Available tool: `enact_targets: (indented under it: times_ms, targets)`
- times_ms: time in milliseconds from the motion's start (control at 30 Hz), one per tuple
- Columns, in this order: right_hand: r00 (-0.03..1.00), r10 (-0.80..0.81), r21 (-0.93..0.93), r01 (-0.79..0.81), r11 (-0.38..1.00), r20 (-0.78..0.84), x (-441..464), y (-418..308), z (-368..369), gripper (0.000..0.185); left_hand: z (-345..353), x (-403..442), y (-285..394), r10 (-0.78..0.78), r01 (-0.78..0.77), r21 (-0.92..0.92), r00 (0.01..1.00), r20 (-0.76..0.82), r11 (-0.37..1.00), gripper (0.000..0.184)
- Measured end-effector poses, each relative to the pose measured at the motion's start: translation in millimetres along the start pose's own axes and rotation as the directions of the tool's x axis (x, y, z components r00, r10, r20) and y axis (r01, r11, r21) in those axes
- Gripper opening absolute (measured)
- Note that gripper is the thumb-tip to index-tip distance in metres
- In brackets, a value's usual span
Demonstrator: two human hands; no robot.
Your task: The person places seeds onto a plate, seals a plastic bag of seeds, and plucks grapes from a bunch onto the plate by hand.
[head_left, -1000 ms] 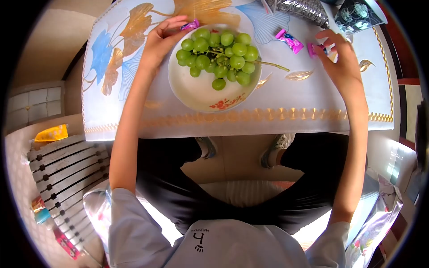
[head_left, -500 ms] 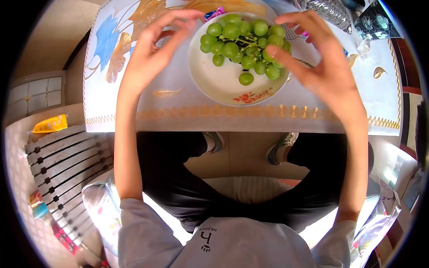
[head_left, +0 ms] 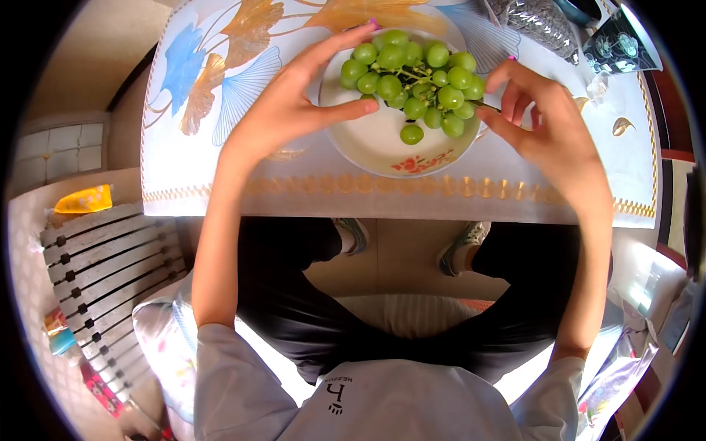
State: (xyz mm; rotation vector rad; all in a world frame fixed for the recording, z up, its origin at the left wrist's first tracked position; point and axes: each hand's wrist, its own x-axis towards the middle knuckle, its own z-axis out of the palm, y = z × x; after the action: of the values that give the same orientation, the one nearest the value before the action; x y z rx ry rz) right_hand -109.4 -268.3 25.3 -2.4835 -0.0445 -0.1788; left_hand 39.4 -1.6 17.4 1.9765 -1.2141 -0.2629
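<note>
A bunch of green grapes (head_left: 423,87) lies in a white bowl (head_left: 371,151) with a red flower print on its inside. My left hand (head_left: 290,110) is spread at the left of the bunch, thumb and index finger apart, the thumb tip over the bowl by the nearest grapes. At the right side is my right hand (head_left: 540,117), its fingers curled but a gap showing between index finger and thumb. Its thumb tip lies at the brown stem (head_left: 488,106); whether it touches the stem I cannot tell. One grape (head_left: 412,134) sits lowest, nearest me.
The bowl stands on a table with a patterned white cloth (head_left: 353,202). Toward the back right are a clear plastic bag with dark contents (head_left: 540,29), a black patterned cup (head_left: 621,44) and a small clear object (head_left: 597,88). A slatted stool (head_left: 110,283) stands at the left below.
Both hands have come lower around the bunch. My left hand has moved right with its thumb over the bowl; my right thumb has drawn back from the grapes to the stem.
</note>
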Motion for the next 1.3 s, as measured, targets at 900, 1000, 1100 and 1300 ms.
enact_targets:
  times_ms: [900,1000,1100,1300]
  targets:
    - [0.839,-0.473,-0.089,0.467,0.880,-0.268,35,-13,-17,0.014,-5,19,-2,0.049,-0.049,0.004,0.986,-0.156,0.999,0.060]
    - [0.951,-0.286,0.047,0.293,0.955,-0.118,53,-30,-25,0.015,-23,17,-3,0.060,-0.047,0.058,0.966,-0.250,0.997,0.060]
    - [0.946,-0.318,-0.035,0.316,0.948,-0.057,84,-33,-24,0.020,-41,19,-18,0.073,-0.034,0.132,0.949,-0.305,0.991,0.060]
    - [0.927,-0.365,-0.021,0.365,0.931,-0.086,139,3,32,0.019,-54,13,-59,0.101,0.080,0.526,0.946,-0.307,0.847,0.059]
